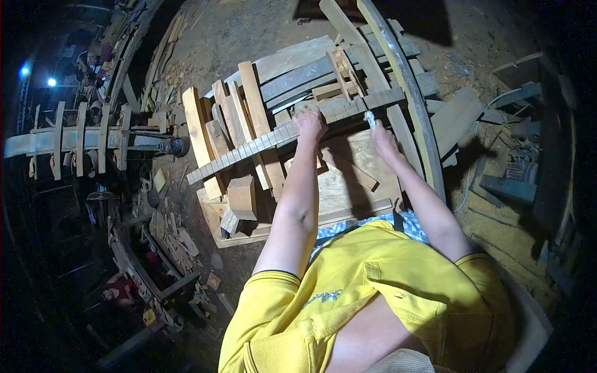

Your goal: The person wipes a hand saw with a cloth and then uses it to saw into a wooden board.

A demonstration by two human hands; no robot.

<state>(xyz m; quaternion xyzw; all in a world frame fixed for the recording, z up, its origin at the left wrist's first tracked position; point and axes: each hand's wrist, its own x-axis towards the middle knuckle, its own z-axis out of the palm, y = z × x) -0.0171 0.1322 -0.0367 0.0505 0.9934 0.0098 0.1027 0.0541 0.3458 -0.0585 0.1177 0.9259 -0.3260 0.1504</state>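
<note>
A long wooden strip (249,148), marked across with many close, even lines, lies slantwise over the bench and several boards. My left hand (310,124) is closed on it near its middle, fingers curled over the top. My right hand (384,140) is closed around a small whitish thing (370,118), held close to the strip's near edge toward its right end. What kind of thing it is does not show clearly. Below the strip, between my arms, a thin stick (357,170) lies on a pale wooden panel (339,194).
A wood block (242,198) stands at the bench's left corner, beside upright-leaning planks (198,133). A long curved beam (410,87) runs along the right. Behind are stacked boards (292,59). Another person (118,291) is at the lower left, among wooden frames and scraps.
</note>
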